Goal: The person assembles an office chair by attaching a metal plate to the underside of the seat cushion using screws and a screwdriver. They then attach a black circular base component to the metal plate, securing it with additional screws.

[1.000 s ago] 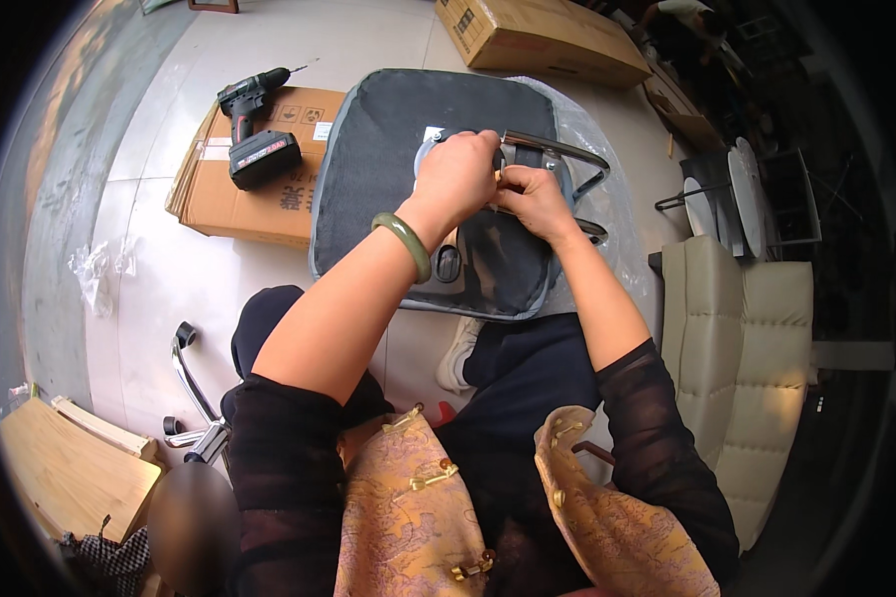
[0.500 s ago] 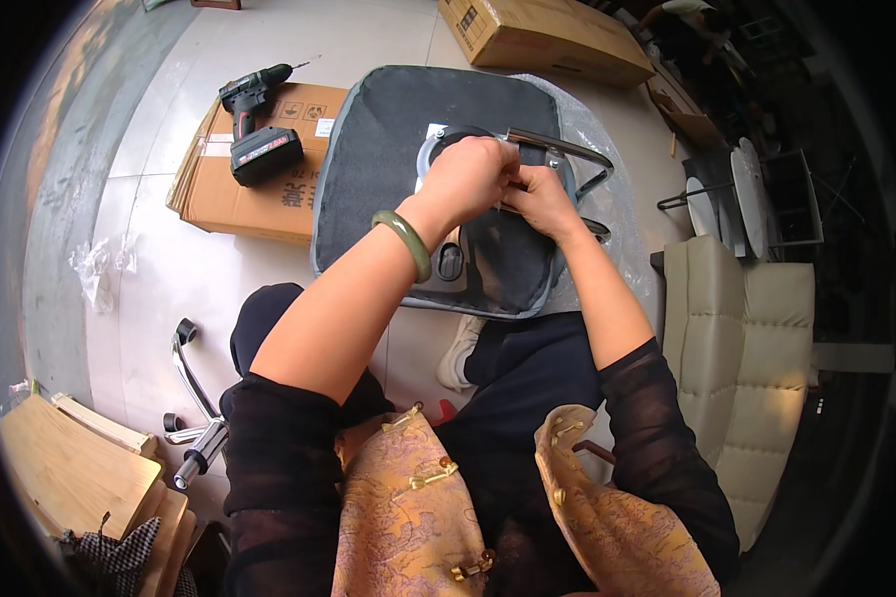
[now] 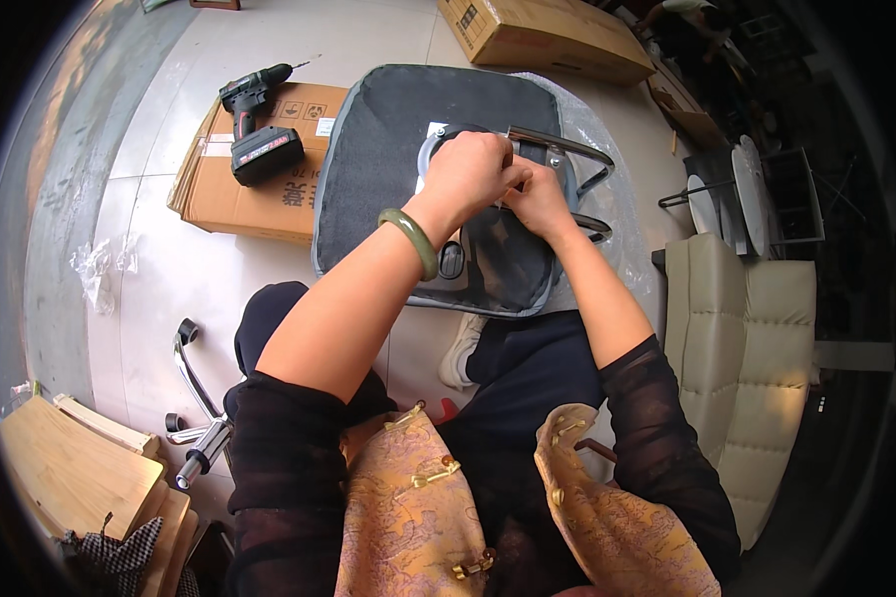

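A dark grey padded chair seat (image 3: pixel 368 169) lies with its underside up in front of me. Chrome tubes (image 3: pixel 582 149) run along its right side, and a black oval handle (image 3: pixel 451 262) sticks out toward me. Over the seat's metal fittings, my left hand (image 3: pixel 468 174) is closed, its fingers curled and mostly hidden. My right hand (image 3: pixel 540 202) touches it from the right, with thumb and fingers pinched together. Whatever small thing they hold between them is covered by the fingers. A green bangle (image 3: pixel 411 242) circles my left wrist.
A cordless drill (image 3: pixel 262 139) rests on a cardboard box (image 3: pixel 204 194) left of the seat. Clear plastic wrap (image 3: pixel 617 204) lies under the seat's right side. A chrome wheeled chair base (image 3: pixel 204 448) and wooden boards (image 3: pixel 80 468) are at left; a beige cushioned seat (image 3: pixel 737 368) stands right.
My left wrist and forearm have shifted slightly to the right. Both hands stay closed together over the same fittings, and the seat has hardly moved.
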Motion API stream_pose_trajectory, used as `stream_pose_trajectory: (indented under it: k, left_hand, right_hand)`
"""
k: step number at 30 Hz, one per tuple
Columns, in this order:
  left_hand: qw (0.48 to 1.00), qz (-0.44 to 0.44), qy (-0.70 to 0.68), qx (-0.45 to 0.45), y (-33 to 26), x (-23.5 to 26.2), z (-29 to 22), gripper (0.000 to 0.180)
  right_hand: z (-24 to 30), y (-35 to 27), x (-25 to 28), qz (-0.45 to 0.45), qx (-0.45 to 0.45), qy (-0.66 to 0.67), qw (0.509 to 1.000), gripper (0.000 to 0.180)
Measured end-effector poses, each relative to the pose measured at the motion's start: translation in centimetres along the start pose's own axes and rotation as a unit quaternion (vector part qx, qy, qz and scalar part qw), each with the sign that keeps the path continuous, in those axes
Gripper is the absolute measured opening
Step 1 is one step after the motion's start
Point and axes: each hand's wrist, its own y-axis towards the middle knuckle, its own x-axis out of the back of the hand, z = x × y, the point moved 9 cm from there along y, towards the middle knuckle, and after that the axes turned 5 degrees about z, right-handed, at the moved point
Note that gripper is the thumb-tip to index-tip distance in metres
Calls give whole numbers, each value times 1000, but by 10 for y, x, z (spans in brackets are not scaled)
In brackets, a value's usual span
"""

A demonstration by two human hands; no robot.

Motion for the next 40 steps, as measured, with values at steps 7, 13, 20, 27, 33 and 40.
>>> stream_pose_trajectory:
  k: [7,13,20,27,33,40]
  left_hand:
    - [1000,22,10,19,-4,-8,2,12]
    - [996,25,52,-68,-6,-10,-8,13]
    - [993,-32,91,-70,-7,10,-13,19]
    - [988,39,121,89,-4,9,13,39]
    - [992,-31,52,-110,-5,-5,-12,7]
    - [968,26,98,-231,-9,-12,-28,16]
  right_hand:
    - [-1,0,0,-9,1,-44,999,22]
    - [-14,3,-5,50,-38,105,992,16]
    - [-9,0,-1,72,-19,31,997,8]
    - [14,-1,0,21,61,-83,994,7]
    - [8,-2,2,-28,47,-77,996,15]
    - [-34,1,-8,111,-48,70,990,23]
